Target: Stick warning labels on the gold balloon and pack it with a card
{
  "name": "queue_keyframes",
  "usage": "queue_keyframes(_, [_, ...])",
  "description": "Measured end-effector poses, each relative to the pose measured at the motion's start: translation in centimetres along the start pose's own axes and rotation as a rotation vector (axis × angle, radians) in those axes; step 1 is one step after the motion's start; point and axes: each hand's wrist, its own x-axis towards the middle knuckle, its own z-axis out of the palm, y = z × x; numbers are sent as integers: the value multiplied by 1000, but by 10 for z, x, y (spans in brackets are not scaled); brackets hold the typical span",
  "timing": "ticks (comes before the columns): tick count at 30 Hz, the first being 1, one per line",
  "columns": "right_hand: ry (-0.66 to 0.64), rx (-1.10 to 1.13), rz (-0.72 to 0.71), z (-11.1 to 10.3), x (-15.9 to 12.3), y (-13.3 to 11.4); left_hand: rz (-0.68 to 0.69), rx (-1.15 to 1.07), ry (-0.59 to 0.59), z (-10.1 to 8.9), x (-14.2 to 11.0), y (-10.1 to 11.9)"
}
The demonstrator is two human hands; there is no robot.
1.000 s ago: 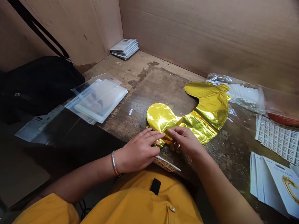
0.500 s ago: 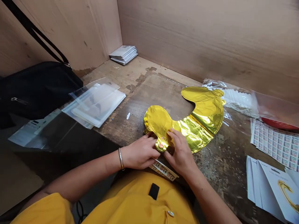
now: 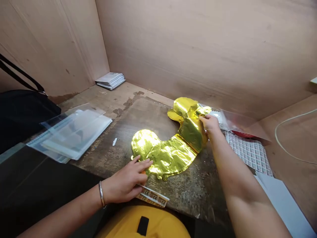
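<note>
One gold foil piece [image 3: 165,153] lies curved across the middle of the table [image 3: 183,196], its far right part bent up. The right hand [image 3: 210,125] has its grip clamped on that far part. The left hand [image 3: 127,181] rests on the near left edge of the foil; whether its grip closes on the printed strip [image 3: 154,197] beside its thumb, I cannot tell. Clear sleeves [image 3: 71,137] lie to the left, a sheet of small labels [image 3: 249,153] to the right.
</note>
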Motion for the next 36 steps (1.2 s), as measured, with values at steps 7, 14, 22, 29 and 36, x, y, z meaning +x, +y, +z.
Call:
queue_keyframes(7, [279,-55,15,-6,1,-12,3,-84,26,-5,0,-1])
queue_keyframes(14, [-420,-17,-489,9,-191,-79,-414,-475,114,-27,-6,24])
queue_keyframes(22, [-486,111,-133,10,-239,-72,-645,-1069,169,-10,-1,42])
queue_keyframes(29, [-442,10,-115,8,-242,-60,-745,-1383,347,7,-9,46])
queue_keyframes(36, [-163,-236,-617,17,-249,-93,-713,-1301,414,13,-6,50])
